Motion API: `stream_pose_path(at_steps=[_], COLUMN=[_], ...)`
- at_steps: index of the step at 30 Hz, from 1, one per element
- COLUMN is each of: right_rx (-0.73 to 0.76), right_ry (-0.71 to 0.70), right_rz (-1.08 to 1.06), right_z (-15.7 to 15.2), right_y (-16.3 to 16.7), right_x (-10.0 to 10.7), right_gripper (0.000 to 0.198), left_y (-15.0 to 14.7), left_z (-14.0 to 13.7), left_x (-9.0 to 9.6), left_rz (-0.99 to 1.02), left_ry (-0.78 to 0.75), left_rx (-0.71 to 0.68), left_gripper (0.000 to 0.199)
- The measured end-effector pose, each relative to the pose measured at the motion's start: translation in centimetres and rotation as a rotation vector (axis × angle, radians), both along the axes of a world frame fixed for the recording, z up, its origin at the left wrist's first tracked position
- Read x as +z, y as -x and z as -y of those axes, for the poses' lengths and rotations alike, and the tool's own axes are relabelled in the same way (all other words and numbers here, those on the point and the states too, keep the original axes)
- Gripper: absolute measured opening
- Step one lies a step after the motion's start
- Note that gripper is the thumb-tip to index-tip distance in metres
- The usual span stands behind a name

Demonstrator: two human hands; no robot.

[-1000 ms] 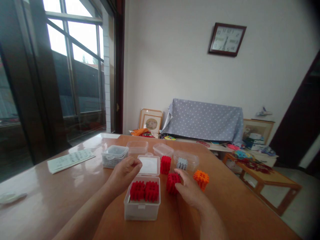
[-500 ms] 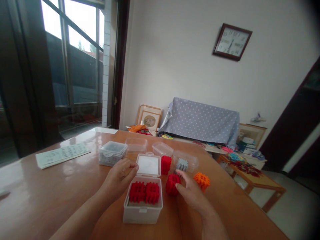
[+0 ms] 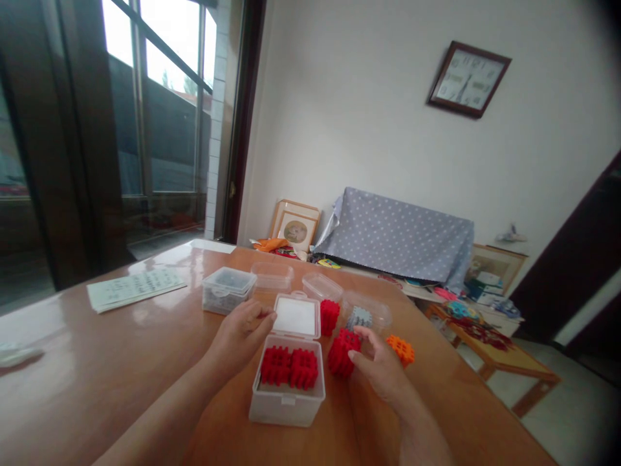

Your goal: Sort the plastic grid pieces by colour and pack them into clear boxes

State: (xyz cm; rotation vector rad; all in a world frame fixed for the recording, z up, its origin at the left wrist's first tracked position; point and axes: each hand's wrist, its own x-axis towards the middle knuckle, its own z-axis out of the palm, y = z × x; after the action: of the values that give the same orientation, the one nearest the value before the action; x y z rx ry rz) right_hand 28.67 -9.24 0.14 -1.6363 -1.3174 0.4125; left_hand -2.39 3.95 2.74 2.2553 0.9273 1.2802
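My left hand (image 3: 248, 328) is curled, its thumb and fingertips closed at the left edge of the white box lid (image 3: 297, 316). That lid is hinged back from a clear plastic box (image 3: 287, 409), which holds two stacks of red notched pieces (image 3: 290, 367) side by side. My right hand (image 3: 381, 359) has its thumb and forefinger on a red notched stack (image 3: 342, 354) standing on the table right of the box. Another red stack (image 3: 330, 317) is behind it. A grey stack (image 3: 359, 317) and an orange stack (image 3: 400, 349) are near my right hand.
Clear containers (image 3: 272, 276) stand along the table's far side, beside a closed plastic box (image 3: 228, 290) with grey contents. A handwritten paper (image 3: 136, 289) lies at the left. Beyond the table is a low wooden stool (image 3: 514, 364) carrying coloured items.
The view has shifted slightly, so the table items appear a little farther right and higher. Both hands keep nearly the same places beside the lid and the red stack.
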Motion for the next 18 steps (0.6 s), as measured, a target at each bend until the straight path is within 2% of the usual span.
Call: stream_pose_path(at_steps=[3, 6, 9, 12, 18], right_rx=[-0.023, 0.014, 0.050, 0.132, 0.242], right_ry=[-0.026, -0.016, 0.014, -0.020, -0.005], right_rz=[-0.027, -0.026, 0.102, 0.254, 0.428], right_z=[0.5, 0.9, 1.2, 1.0, 0.0], right_y=[1.5, 4.3, 7.4, 9.9, 12.9], right_x=[1.6, 3.2, 4.2, 4.8, 5.5], right_gripper=[0.050, 0.051, 0.046, 0.035, 0.024], left_y=[0.0, 0.0, -0.1, -0.3, -0.3], left_z=[0.2, 0.4, 0.5, 0.6, 0.6], left_x=[0.1, 0.0, -0.1, -0.3, -0.4], left_rz=[0.002, -0.010, -0.022, -0.032, -0.040], left_ry=[0.039, 0.082, 0.117, 0.138, 0.136], left_rx=[0.017, 0.025, 0.020, 0.016, 0.028], left_gripper=[0.025, 0.027, 0.028, 0.028, 0.028])
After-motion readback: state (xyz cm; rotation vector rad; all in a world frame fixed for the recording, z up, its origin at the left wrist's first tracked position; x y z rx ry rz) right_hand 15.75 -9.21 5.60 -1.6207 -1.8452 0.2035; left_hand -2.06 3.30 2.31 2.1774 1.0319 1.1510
